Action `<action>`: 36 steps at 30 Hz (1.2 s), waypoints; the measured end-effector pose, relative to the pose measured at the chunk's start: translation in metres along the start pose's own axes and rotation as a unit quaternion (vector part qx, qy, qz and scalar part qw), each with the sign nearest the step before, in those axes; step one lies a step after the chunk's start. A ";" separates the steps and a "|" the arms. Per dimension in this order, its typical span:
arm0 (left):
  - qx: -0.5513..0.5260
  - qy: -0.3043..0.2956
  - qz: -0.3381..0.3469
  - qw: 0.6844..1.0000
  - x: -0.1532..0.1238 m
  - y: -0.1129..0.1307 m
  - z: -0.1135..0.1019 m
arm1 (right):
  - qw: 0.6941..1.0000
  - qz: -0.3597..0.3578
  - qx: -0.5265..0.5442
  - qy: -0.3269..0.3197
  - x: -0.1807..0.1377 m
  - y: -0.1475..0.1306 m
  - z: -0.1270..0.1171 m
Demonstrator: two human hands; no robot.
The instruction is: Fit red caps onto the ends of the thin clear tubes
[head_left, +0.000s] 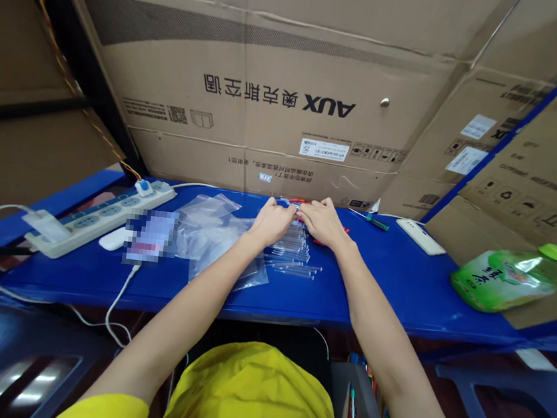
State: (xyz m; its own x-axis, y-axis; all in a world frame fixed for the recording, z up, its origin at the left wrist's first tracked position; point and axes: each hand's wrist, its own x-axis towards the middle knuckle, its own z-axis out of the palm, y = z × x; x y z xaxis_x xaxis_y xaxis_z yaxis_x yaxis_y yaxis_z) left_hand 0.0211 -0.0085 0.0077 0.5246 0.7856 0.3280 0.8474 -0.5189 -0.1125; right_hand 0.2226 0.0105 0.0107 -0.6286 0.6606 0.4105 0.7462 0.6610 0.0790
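My left hand and my right hand are close together at the back of the blue table, fingers curled in. Whatever is between the fingers is too small and hidden to make out. Under and in front of them lies a pile of thin, clear, rod-like pieces, several loose at the near side. Small red parts show beside my right hand and between the hands; their kind is unclear. Left of my left hand, clear plastic bags lie spread out.
At left are a white power strip with plugs and cables, and a phone-like blurred object. A green-handled screwdriver, a white oblong object and a green bottle on its side lie at right. Cardboard walls the back.
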 end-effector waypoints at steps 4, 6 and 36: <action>-0.005 0.005 -0.015 1.000 0.003 0.002 0.001 | 1.000 0.005 0.002 0.009 0.000 0.001 -0.002; -0.003 -0.001 -0.021 1.000 0.004 0.003 0.000 | 1.000 0.003 0.008 0.014 0.000 0.002 -0.003; -0.157 0.009 -0.050 0.986 -0.008 -0.014 -0.003 | 0.997 -0.031 -0.059 0.041 0.004 -0.020 0.005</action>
State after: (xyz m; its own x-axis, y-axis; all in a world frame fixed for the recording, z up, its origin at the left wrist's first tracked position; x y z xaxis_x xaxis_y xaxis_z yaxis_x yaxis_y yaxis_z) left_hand 0.0051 -0.0088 0.0093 0.4351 0.8337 0.3402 0.8261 -0.5198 0.2173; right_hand 0.2040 0.0015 0.0066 -0.6577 0.5851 0.4745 0.7303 0.6495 0.2115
